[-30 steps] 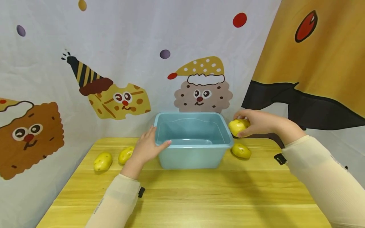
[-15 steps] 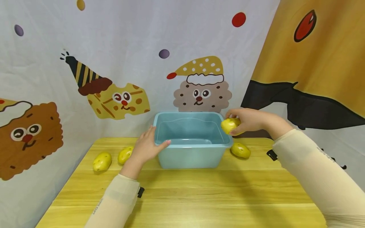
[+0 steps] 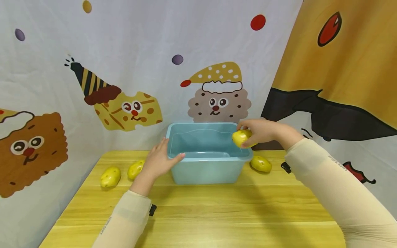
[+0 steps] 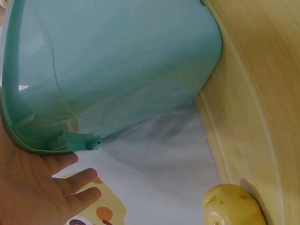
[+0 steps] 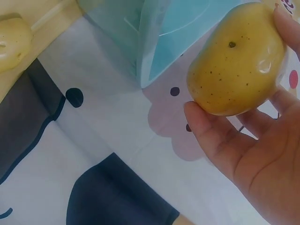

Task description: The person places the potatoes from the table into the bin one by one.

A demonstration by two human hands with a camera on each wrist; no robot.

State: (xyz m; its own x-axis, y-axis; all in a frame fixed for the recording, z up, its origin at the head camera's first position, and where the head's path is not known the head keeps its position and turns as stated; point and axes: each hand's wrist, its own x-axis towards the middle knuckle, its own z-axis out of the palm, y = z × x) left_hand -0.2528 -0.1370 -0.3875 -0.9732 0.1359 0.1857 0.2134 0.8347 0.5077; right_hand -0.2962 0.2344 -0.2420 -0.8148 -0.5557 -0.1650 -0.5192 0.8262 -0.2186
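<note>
My right hand (image 3: 263,131) holds a yellow potato (image 3: 239,138) between thumb and fingers, above the right rim of the light blue plastic bin (image 3: 206,172). In the right wrist view, the smooth, dotted held potato (image 5: 239,61) rests against the fingertips. My left hand (image 3: 157,162) rests at the bin's front left corner, thumb over the rim and fingers along the left side. The left wrist view shows that hand (image 4: 37,190) with fairly straight fingers by the outer rim. What shows of the bin's inside holds nothing.
Two potatoes lie left of the bin: an outer potato (image 3: 110,177) and an inner potato (image 3: 135,169) partly behind the left hand. Another potato (image 3: 261,164) lies to the right. The wooden table (image 3: 198,213) ends at a printed cloth backdrop (image 3: 139,44).
My right hand has carried its potato leftward, from beside the bin to above its right rim. The left hand has stayed at the corner. The other potatoes have not moved.
</note>
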